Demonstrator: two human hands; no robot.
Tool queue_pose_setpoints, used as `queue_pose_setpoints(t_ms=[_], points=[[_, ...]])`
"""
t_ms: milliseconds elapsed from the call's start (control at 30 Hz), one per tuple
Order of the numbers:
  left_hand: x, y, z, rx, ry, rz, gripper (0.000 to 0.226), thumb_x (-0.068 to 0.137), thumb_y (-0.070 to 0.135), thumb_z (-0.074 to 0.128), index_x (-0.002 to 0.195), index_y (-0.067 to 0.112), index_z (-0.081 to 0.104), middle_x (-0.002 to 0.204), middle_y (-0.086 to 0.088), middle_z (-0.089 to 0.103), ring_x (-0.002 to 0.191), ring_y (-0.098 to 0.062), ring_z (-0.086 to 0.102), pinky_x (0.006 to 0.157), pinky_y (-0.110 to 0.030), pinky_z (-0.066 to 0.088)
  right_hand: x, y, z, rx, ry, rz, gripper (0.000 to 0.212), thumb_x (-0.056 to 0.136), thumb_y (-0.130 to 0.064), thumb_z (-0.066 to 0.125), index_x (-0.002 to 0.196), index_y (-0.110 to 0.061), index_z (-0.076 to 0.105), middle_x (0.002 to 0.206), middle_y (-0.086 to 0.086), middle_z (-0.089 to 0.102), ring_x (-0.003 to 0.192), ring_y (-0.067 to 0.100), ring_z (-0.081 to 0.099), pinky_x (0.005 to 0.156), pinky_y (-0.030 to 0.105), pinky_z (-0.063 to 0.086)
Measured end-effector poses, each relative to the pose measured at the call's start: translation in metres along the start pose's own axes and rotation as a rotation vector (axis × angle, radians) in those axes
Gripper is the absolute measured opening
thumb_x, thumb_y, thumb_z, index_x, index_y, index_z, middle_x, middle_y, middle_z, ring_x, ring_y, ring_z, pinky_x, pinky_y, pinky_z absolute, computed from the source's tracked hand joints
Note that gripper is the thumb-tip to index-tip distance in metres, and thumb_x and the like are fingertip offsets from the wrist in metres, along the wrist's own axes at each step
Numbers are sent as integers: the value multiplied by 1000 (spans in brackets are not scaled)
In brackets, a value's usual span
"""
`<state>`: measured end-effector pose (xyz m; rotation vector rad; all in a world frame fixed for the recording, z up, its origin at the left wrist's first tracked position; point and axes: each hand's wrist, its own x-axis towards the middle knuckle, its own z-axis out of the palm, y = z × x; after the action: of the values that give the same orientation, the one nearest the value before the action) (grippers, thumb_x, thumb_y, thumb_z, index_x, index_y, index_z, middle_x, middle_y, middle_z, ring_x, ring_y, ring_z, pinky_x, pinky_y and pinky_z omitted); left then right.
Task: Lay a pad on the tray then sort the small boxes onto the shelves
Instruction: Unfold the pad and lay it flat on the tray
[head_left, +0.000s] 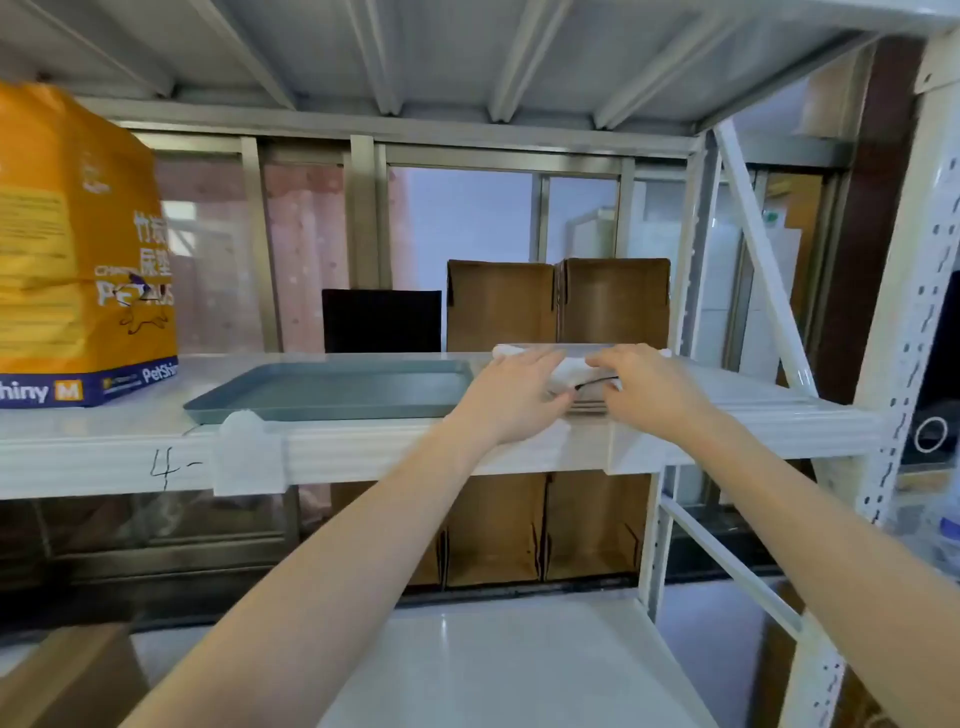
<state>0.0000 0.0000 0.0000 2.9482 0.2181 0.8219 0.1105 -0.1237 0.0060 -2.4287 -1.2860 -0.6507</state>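
A grey-blue tray (332, 387) lies bare on the white shelf (363, 447) at chest height. Just right of it sits a folded white pad (571, 366) on a flat stack of similar pads. My left hand (511, 395) rests on the pad's left part with fingers curled over it. My right hand (654, 387) grips its right part. Both hands hold the pad low, touching the stack. Two open brown cardboard boxes (558, 304) stand behind the pad at the shelf's back. Two more brown boxes (540, 530) stand on the level below.
A large orange bag of pet pads (78, 249) stands at the shelf's left end. A black box (382, 319) sits behind the tray. White perforated uprights (904, 338) frame the right side. A white lower shelf (509, 665) lies under my arms, a brown carton (72, 675) at bottom left.
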Motion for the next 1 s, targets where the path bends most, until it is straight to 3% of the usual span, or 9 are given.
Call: queue_pose_setpoints(t_ms=[100,200,467,633,700,767,833,933,1000], points=[[17,11,6,-106,-6,-29,36,95,30,42,124,12,54,119,-9,62,110,-28,57,80,-35,46,4,4,0,7,30,22,42,88,-12,49,128,-20,56,129,4,60,120,23,52,92,41,49],[29,20,11,-57,13,-62,25,91,24,46,98,9,64,83,-6,60,81,-27,60,58,-29,37,4,2,-1,7,17,44,40,88,-14,52,127,-21,56,127,4,62,118,23,54,90,39,51],[26,14,-3,-100,138,-132,27,91,17,46,76,9,67,59,-1,48,71,-31,53,51,-30,32,-8,-3,-15,35,70,14,45,90,-10,49,134,-17,48,140,6,50,130,25,41,100,40,43],[1,2,-37,-295,397,-202,29,93,18,49,67,18,63,54,3,49,54,-15,45,50,-27,32,-22,-19,-36,85,238,-57,54,91,-13,51,142,-18,34,155,6,26,138,26,30,106,39,36],[-11,-2,-53,-338,505,-229,26,92,18,49,72,16,66,55,3,49,51,-12,41,50,-23,31,-29,-29,-45,134,317,-94,53,94,-21,50,143,-17,30,155,5,23,135,25,31,102,38,38],[-24,-7,-69,-366,606,-277,33,92,17,49,60,15,55,49,4,41,49,-13,33,50,-26,28,-35,-40,-52,230,315,-85,54,97,-33,43,146,-19,26,156,2,22,139,24,28,106,38,33],[-37,-15,-82,-395,672,-339,37,91,18,48,55,9,49,49,-1,40,51,-17,31,52,-29,29,-42,-53,-59,354,271,-76,52,99,-38,35,146,-20,27,154,1,26,139,20,28,108,35,28],[-57,-28,-96,-519,743,-402,33,90,21,47,78,-7,60,65,-18,52,62,-20,41,66,-38,51,-54,-72,-67,670,231,-54,42,101,-35,29,135,-18,45,132,1,51,113,11,45,95,26,32],[-72,-33,-104,-597,770,-426,31,91,22,47,85,-3,64,76,-19,62,69,-23,52,76,-43,54,-57,-80,-67,820,188,-27,36,100,-34,33,127,-20,51,117,-2,56,104,10,49,86,22,33]])
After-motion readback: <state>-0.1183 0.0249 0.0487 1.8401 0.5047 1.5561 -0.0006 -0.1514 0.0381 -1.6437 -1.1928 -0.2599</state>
